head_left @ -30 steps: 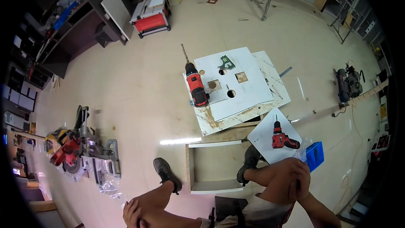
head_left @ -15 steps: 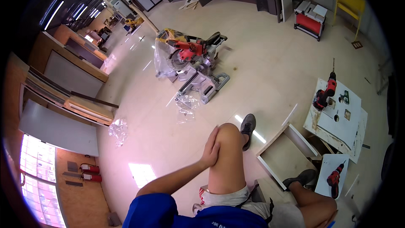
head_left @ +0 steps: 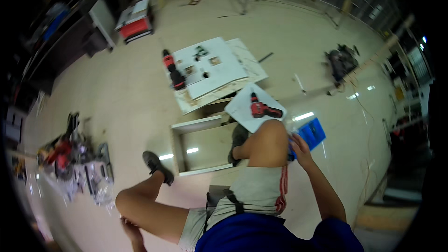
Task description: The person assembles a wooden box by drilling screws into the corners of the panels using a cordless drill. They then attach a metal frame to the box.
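My left hand (head_left: 131, 231) rests low against the outer side of my left knee, fingers lying along the leg and partly hidden. My right hand (head_left: 302, 153) is beside my right knee, fingers bent at the edge of a flat blue case-like thing (head_left: 311, 133). Blur and the knee hide what those fingers hold, if anything. A red and black cordless drill (head_left: 265, 109) lies on a small white board (head_left: 242, 100) just beyond that knee. An open wooden drawer box (head_left: 200, 145) stands on the floor between my feet.
Ahead, a white panel with holes (head_left: 219, 63) carries another red drill (head_left: 173, 71) and a small green thing (head_left: 201, 51). A mitre saw (head_left: 63, 158) stands at the left. Back left is a red and grey table saw (head_left: 135, 22). A dark machine (head_left: 343, 63) and a cable (head_left: 367, 112) are at right.
My view has swung to the right, so the saw now sits far left. My left hand has slid from the knee's top to its outer side. My right hand has come into view.
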{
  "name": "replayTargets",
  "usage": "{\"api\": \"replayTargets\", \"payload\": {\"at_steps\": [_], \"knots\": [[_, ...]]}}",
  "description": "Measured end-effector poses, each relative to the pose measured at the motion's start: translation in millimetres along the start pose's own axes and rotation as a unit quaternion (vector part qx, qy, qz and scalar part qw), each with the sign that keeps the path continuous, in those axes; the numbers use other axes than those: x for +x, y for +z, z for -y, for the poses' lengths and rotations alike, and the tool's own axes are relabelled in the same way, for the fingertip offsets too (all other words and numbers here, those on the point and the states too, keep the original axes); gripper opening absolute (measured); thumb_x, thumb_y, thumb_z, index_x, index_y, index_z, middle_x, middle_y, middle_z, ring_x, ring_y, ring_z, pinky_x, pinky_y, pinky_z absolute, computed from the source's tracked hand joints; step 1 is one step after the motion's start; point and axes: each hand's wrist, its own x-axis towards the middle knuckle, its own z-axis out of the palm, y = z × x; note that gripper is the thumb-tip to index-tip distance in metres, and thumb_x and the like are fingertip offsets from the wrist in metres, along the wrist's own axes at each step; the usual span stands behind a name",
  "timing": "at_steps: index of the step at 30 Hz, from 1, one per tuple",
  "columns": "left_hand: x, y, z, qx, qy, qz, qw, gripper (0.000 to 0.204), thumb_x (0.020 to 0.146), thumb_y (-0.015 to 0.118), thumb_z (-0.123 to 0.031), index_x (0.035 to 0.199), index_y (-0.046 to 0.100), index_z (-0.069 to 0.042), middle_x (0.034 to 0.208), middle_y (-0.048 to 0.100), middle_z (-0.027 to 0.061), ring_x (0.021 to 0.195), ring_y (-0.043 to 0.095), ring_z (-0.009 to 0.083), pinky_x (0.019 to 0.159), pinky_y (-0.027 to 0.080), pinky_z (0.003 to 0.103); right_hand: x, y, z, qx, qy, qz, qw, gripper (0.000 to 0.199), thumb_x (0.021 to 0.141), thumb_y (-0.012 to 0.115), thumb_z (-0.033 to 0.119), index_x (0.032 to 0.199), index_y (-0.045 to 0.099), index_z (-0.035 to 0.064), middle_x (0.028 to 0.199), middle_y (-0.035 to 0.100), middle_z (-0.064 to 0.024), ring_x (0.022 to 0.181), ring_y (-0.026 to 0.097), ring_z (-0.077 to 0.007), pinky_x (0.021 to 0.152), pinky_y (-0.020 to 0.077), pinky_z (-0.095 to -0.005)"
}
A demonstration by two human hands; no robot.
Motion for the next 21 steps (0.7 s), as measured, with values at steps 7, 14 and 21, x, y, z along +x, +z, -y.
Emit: {"api": "replayTargets", "payload": {"at_steps": [7, 14, 21], "knots": [[-8.5, 144.9, -117.5, 0.368, 0.293, -0.156, 0.869, 0.067, 0.101, 0.043, -0.048, 0.144, 0.04, 0.003, 0.14, 0.049, 0.0265, 0.125, 0.051, 0.0425, 0.107, 0.037, 0.049, -10.5, 62.8, 64.5, -0.233, -0.275, -0.042, 0.932, 0.045, 0.097, 0.052, 0.014, 0.139, 0.046, -0.0037, 0.147, 0.044, -0.0233, 0.137, 0.044, -0.0347, 0.113, 0.0324, -0.0403], [-1.8, 165.0, -39.1, 0.34, 0.253, -0.147, 0.894, 0.087, 0.096, 0.042, -0.065, 0.15, 0.032, 0.003, 0.152, 0.032, 0.0302, 0.134, 0.042, 0.0427, 0.111, 0.037, 0.049, -180.4, -94.1, -306.5, -0.457, 0.48, 0.219, 0.716, 0.046, 0.083, 0.066, 0.034, 0.121, 0.066, 0.0079, 0.109, 0.071, -0.016, 0.1, 0.069, -0.0321, 0.088, 0.0553, -0.0403], [30.0, 139.2, -63.0, 0.143, 0.104, -0.069, 0.982, 0.09, 0.095, 0.041, -0.067, 0.152, 0.026, 0.001, 0.154, 0.029, 0.0295, 0.136, 0.039, 0.0415, 0.111, 0.037, 0.05, -97.7, 0.7, -285.9, -0.281, 0.296, -0.029, 0.912, 0.036, 0.085, 0.066, 0.024, 0.117, 0.066, 0.0059, 0.096, 0.072, -0.0149, 0.084, 0.07, -0.0239, 0.076, 0.0575, -0.0341]]}}
